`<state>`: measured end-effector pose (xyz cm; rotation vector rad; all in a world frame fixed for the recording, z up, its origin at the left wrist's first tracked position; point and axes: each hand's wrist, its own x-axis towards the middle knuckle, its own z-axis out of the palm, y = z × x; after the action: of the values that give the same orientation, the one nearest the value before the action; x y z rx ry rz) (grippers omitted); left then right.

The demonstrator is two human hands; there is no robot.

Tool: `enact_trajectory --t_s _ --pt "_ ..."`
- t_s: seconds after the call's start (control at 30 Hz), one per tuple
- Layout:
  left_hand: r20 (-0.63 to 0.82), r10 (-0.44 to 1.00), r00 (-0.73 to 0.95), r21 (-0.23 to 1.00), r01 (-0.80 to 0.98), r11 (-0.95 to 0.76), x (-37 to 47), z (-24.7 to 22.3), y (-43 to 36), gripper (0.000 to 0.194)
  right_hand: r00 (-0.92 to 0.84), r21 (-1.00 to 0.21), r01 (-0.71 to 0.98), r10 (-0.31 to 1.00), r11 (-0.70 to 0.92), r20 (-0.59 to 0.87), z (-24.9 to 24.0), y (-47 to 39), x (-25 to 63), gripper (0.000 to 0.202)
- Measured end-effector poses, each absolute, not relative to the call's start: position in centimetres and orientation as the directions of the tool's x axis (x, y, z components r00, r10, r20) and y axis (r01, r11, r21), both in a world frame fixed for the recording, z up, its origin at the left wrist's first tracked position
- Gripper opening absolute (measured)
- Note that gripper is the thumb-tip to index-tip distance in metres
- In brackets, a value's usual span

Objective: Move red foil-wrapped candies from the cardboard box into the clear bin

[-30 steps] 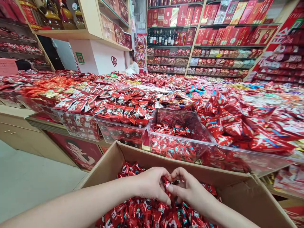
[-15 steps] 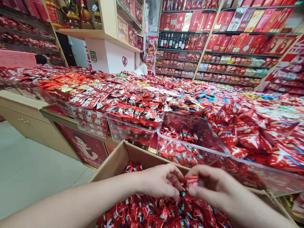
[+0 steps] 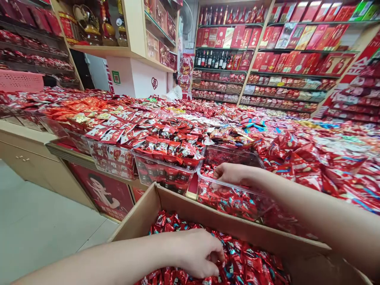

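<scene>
Left hand palm down inside the cardboard box, low over a loose heap of red candies, with thumb and forefinger curled toward each other but apart at the tips. Right hand stretched past the far wall of the box and down into a clear bin just beyond, over its left part, fingertips pointing downward and partly hidden behind the front wall; cannot tell from here whether apart, together or clamped on a candy. Similar red candies in that bin, visible through the front wall, with patches of blue on the wrappers. Just left of it, a second bin, heaped above the rim with red and black packets; to the right, a pile of larger red packets. Farther left, a pink basket behind more heaped packets, and below, on the front of the counter, a red poster beside pale floor. At the back, tall shelving with rows of dark bottles and red gift boxes, and on a white pillar nearer by, a heart sticker and a green sign.
</scene>
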<state>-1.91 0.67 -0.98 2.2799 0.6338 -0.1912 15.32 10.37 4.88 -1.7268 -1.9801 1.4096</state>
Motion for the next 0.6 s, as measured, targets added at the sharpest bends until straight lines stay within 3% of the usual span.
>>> enact_trajectory --t_s 0.13,0.33,0.43,0.6 --pt "-0.342 0.347 0.874 0.56 0.485 -0.671 -1.8 -0.7 0.6 0.037 -0.364 -0.678 0.726 0.77 -0.117 -0.523 4.0 10.0 15.0 0.02" --pt "-0.343 0.307 0.888 0.483 0.447 -0.753 -1.8 -0.7 0.6 0.036 -0.351 -0.585 0.811 0.816 0.02 -0.459 4.0 10.1 15.1 0.013" --pt "-0.403 0.331 0.853 0.385 0.487 -0.784 -1.9 -1.2 0.6 0.035 -0.332 -0.489 0.862 0.877 0.133 -0.347 4.4 10.2 15.0 0.01" --pt "-0.604 0.378 0.702 0.115 0.546 -0.83 -2.1 -4.2 0.8 0.036 -0.328 -0.359 0.883 0.945 0.303 -0.01 6.7 9.8 15.0 0.003"
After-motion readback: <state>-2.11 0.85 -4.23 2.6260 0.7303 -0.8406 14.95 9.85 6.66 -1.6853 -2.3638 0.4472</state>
